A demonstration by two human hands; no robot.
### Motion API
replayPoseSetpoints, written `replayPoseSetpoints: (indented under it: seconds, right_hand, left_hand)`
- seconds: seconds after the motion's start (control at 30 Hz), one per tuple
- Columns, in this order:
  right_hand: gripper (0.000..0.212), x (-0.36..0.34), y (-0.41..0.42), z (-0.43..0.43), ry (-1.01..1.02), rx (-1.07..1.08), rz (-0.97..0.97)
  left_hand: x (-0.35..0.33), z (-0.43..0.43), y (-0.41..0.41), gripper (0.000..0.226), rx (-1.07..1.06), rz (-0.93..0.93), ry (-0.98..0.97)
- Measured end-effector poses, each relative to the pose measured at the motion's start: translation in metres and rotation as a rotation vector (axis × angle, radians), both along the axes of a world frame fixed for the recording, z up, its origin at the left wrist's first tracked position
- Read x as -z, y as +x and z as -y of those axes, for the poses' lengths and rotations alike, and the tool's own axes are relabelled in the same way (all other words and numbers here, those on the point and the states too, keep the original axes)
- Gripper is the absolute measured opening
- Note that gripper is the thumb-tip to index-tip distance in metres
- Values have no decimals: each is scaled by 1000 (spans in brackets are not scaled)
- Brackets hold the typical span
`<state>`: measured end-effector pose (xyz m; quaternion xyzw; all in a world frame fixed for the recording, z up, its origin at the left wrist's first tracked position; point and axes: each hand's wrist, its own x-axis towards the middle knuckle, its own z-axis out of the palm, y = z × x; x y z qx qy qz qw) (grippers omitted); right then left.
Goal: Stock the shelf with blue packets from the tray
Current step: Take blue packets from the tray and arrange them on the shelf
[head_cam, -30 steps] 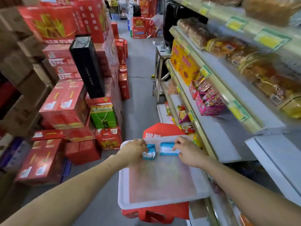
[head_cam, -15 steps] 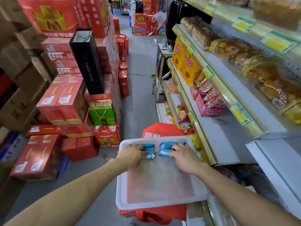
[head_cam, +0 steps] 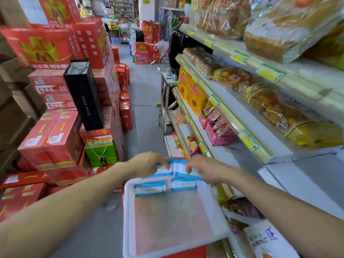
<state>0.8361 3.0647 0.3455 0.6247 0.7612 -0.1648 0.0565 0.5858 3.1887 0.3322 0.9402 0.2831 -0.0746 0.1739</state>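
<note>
Look: blue borders, white middles, flat (print too blurred to read).
Left hand (head_cam: pixel 149 164): grip pinches left packet (head_cam: pixel 163 171), centre frame, above tray (head_cam: pixel 128 220) far rim.
Right hand (head_cam: pixel 206 169): grip pinches right packet (head_cam: pixel 181 169), just beside its neighbour.
Tray: two spare packets (head_cam: pixel 149 189) lie just below the hands.

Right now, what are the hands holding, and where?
Left hand pinches the left blue packet near its top; the right hand pinches the right blue packet likewise.
</note>
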Motion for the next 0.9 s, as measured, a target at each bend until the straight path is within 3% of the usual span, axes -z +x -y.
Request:
replayPoseSetpoints:
  seconds: [0.13,0.27,0.47,0.67,0.9]
  right_hand:
    - [32,-102,29,7,134,34,57]
    - [40,-209,66,39,274,144,137]
    - [42,-334,122,151,397,357,233]
    - [47,-398,150,303,457,637,327]
    - [52,-405,145,465,401,1050,311]
  left_hand:
    - [-101,-21,40,52,99,117,98]
    - [-206,-24,93,46,209,193,135]
    - [-332,41,203,50,456,407,79]
    - [-386,140,304,47,769,508,-53]
    - [-407,256,389,50,1084,521,-90]
